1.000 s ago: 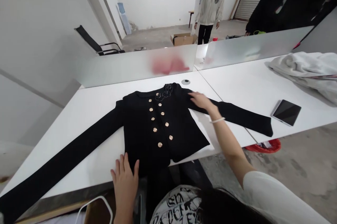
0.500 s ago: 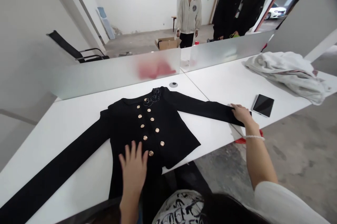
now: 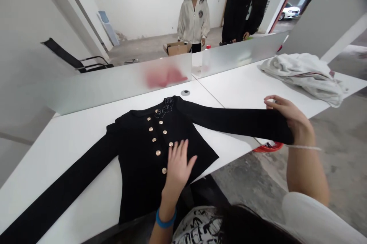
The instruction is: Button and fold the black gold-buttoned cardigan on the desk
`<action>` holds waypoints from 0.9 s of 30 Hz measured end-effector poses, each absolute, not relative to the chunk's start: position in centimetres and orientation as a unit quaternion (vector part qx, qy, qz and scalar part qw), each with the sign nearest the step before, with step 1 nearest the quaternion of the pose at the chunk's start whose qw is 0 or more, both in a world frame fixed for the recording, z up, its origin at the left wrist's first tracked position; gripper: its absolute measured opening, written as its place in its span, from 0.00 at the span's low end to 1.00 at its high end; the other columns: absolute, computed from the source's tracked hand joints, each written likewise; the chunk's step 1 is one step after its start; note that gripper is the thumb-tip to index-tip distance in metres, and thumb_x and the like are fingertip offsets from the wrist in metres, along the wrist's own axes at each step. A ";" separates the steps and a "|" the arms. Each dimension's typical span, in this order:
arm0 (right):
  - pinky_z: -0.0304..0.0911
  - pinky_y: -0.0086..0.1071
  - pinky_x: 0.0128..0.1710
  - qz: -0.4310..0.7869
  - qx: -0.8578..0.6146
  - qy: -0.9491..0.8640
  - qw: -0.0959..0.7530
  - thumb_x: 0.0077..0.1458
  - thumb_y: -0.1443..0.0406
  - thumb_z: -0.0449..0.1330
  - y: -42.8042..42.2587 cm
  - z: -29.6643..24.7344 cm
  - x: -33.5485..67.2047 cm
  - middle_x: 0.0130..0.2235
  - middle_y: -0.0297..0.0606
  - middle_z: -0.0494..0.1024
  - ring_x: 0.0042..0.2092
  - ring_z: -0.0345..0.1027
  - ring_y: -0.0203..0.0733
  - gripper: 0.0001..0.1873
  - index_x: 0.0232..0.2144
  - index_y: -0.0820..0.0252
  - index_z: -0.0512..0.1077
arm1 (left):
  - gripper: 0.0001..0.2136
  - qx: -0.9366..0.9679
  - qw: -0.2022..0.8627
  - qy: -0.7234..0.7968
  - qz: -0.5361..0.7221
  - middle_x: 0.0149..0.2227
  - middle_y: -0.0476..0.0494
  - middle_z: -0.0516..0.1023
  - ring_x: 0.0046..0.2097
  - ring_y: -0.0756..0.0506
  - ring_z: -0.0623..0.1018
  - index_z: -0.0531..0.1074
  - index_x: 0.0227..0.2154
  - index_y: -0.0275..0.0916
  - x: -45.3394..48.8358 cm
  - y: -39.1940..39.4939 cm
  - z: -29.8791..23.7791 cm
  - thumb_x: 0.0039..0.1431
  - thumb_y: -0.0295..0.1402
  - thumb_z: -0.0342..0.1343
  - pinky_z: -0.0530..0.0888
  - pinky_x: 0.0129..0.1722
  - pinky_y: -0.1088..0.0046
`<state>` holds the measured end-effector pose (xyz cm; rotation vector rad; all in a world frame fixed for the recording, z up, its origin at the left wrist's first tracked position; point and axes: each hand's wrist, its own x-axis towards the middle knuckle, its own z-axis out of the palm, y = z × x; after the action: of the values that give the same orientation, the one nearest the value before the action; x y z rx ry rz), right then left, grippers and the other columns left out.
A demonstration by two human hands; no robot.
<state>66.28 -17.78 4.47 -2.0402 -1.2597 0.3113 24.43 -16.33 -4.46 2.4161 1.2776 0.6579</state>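
A black jacket (image 3: 137,186) lies front up on the white table (image 3: 77,198), with two rows of gold buttons and dark flower trim at the neckline. My left hand (image 3: 179,165) rests flat on its lower front, fingers stretched out beside the buttons. At the right, my right hand (image 3: 292,116) has its fingers curled at the cuff end of one sleeve (image 3: 243,122), which is raised off the table. The cuff covers part of that palm, so the exact grip is partly hidden. The other sleeve (image 3: 65,175) stretches toward the lower left.
A heap of whitish cloth (image 3: 304,76) lies at the table's right. A frosted divider (image 3: 114,83) runs along the back. Below the right edge shows a red-rimmed container (image 3: 269,147). Two people stand beyond, one in a white jacket (image 3: 193,20), one in black (image 3: 243,7).
My right hand has moved right and lifted the sleeve end with it. My left hand has slid right across the jacket's front. The dark phone-like device is now out of sight behind my right hand.
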 end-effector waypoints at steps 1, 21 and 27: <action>0.51 0.31 0.21 0.175 -0.757 -0.468 0.421 0.54 0.50 0.52 -17.4 5.5 64.9 0.24 0.34 0.65 0.21 0.56 0.35 0.19 0.42 0.55 0.65 | 0.32 0.852 0.214 0.404 0.254 0.62 0.35 0.59 0.63 0.35 0.59 0.44 0.64 0.43 26.7 -16.4 -3.5 0.60 0.43 0.48 0.59 0.60 0.48; 0.62 0.29 0.32 0.193 -0.452 -0.592 0.639 0.56 0.68 0.49 -12.7 0.0 40.5 0.28 0.30 0.67 0.28 0.63 0.34 0.04 0.32 0.57 0.63 | 0.17 0.399 0.687 0.310 0.522 0.38 0.40 0.78 0.40 0.44 0.78 0.72 0.36 0.35 34.3 -6.1 6.5 0.52 0.45 0.58 0.74 0.38 0.71; 0.62 0.30 0.33 0.100 -0.476 -0.633 0.603 0.56 0.69 0.44 -5.6 -0.3 36.9 0.30 0.35 0.69 0.30 0.63 0.36 0.08 0.30 0.58 0.62 | 0.16 0.383 0.702 0.220 0.558 0.39 0.40 0.79 0.45 0.44 0.77 0.75 0.32 0.34 31.9 -4.7 10.1 0.52 0.45 0.58 0.72 0.46 0.69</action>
<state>36.88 -5.58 -0.29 -1.1013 -1.4652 0.2305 31.90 -4.74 10.14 0.8530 0.4885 1.2419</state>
